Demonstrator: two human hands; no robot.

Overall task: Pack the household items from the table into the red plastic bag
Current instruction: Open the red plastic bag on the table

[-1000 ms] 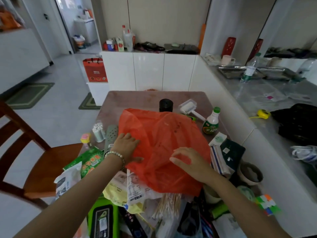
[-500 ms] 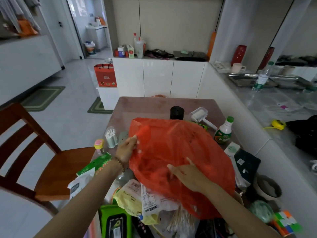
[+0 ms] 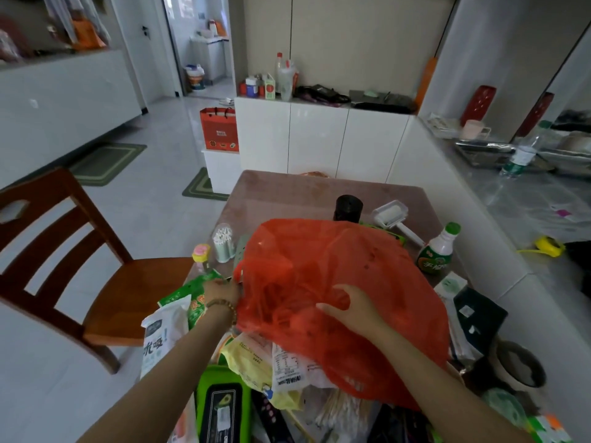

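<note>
While draped unfilled over table (image 3: 287, 193) clutter | red plastic bag (image 3: 319, 266) pinched at left edge by left hand (image 3: 222, 290), gripped mid-fold by right hand (image 3: 353, 310) | packed: seemingly nothing | remaining: bottle (image 3: 438, 251), lint roller (image 3: 391, 214), packets (image 3: 252, 362)

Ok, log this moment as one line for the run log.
phase: opening red plastic bag | left hand: pinches its left edge | right hand: in a fold, grip unclear | household items: loose on table

I see brown table (image 3: 287, 193): black jar (image 3: 348, 208), lint roller (image 3: 390, 215), green-capped bottle (image 3: 438, 251), cotton-swab tub (image 3: 223, 243) standing; red bag (image 3: 335, 276) draped over packets (image 3: 246, 362) heaped at near end.
</note>
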